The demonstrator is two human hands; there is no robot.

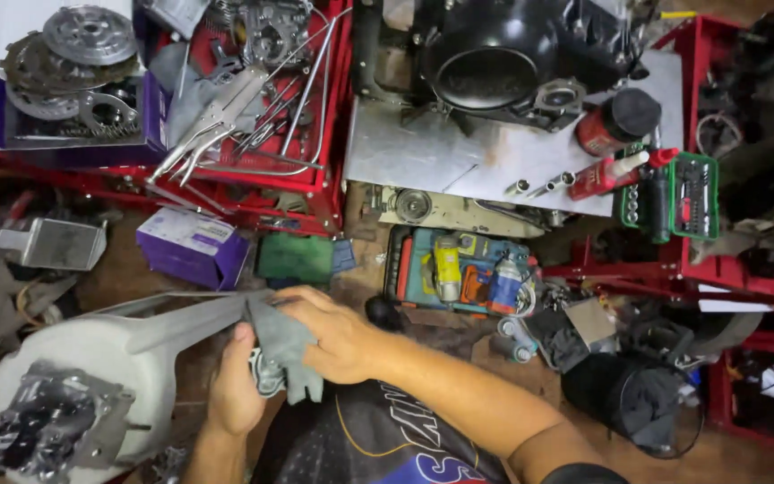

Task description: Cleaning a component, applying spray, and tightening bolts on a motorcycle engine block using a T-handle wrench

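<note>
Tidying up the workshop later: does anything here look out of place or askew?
A red tube lies tipped on the metal sheet, with loose sockets beside it. Both hands hold a grey rag.

hands (288,367): 2 | grey rag (284,345): 1 | purple box (192,246): 1 | locking pliers (212,125): 1 | socket set (674,193): 1

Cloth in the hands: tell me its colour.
Grey; the cloth shows best in the head view.

Left hand (235,385) raised palm-in, right hand (338,336) crossing over it, fingers (293,300) curled, forearms bare
</note>
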